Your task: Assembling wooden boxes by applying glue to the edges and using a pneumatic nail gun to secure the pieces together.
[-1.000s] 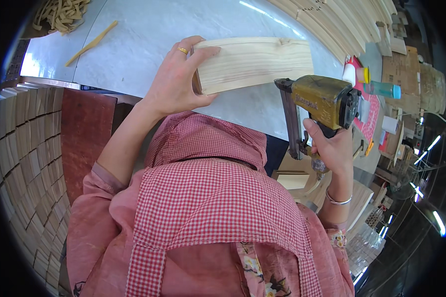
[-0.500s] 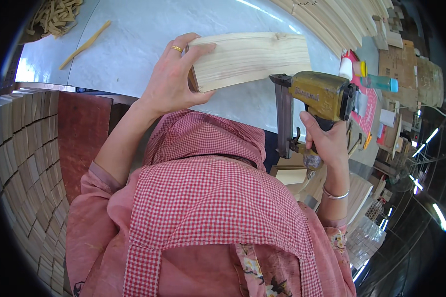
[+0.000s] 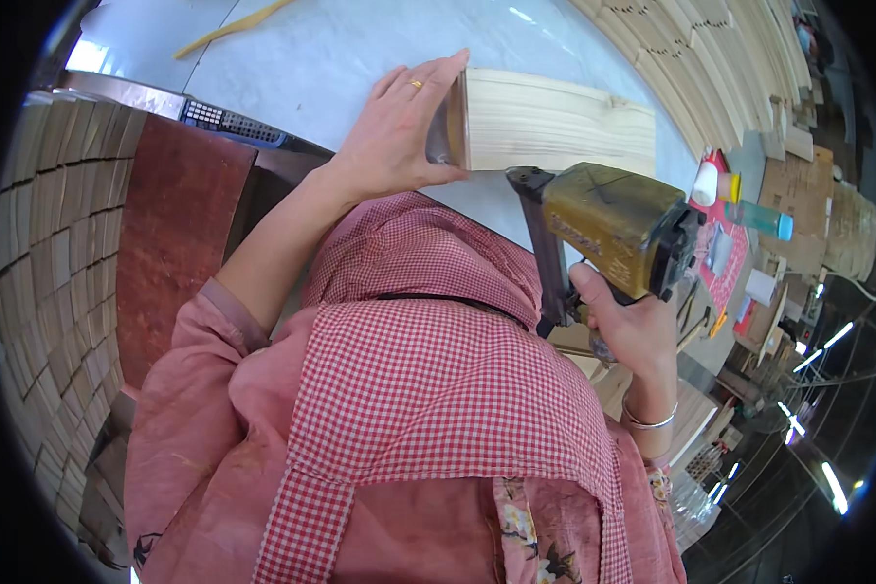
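Observation:
A pale wooden piece point(image 3: 560, 122), seemingly a small box or stacked boards, lies over the worktable, its left end darker and glossy. My left hand point(image 3: 399, 122), with a ring on one finger, clasps that end, fingertips at the far corner and thumb at the near one. In my right hand point(image 3: 633, 326) is a worn yellow and black nail gun point(image 3: 608, 219), gripped by its handle. The gun's nose point(image 3: 528, 178) is at the wood's near long edge, toward the left end; I cannot tell whether it touches. My fingers around the handle are partly hidden.
Light wooden boards point(image 3: 701, 63) are stacked at the far right of the pale worktable point(image 3: 292, 78). Beside them stand a blue-capped bottle point(image 3: 761, 220) and a yellow-ended roll point(image 3: 729, 186). Stacked wood blocks point(image 3: 58, 263) and a reddish-brown panel point(image 3: 175, 243) are at left.
The view has shifted, and the wood and my left hand now appear farther right. The nail gun has tilted, its nose moving leftward along the wood's near edge toward my left hand.

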A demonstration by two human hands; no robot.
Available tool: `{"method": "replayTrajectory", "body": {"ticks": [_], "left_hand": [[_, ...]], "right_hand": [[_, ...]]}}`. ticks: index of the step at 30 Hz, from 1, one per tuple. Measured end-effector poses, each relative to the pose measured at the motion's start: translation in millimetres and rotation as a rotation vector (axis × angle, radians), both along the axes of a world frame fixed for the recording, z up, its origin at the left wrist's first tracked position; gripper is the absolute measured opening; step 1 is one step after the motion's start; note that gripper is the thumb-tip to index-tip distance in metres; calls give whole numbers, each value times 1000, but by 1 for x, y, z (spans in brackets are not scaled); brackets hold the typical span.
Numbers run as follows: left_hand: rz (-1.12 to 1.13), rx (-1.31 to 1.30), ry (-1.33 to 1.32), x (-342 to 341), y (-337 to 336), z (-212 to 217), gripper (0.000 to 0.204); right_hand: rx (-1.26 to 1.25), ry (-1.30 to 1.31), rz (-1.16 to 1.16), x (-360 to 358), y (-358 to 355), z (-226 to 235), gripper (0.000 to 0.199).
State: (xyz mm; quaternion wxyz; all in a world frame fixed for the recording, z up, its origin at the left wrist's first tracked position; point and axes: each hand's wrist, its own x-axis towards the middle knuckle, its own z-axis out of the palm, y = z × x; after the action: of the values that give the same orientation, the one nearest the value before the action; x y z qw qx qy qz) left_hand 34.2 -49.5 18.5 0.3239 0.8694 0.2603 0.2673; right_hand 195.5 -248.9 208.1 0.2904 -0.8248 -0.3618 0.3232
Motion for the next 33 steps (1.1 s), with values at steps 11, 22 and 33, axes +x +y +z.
{"method": "replayTrajectory", "body": {"ticks": [11,22,33], "left_hand": [[48,21,19,0,-3,-1,116],[83,19,-24,-2,-7,0,112],[94,16,-27,-3,-8,-1,109]], "right_hand": [[-83,21,54,-15,12,-2,40],[-117,19,-48,-27,10,-6,42],[-53,-65,72,-17,52,2,38]]}}
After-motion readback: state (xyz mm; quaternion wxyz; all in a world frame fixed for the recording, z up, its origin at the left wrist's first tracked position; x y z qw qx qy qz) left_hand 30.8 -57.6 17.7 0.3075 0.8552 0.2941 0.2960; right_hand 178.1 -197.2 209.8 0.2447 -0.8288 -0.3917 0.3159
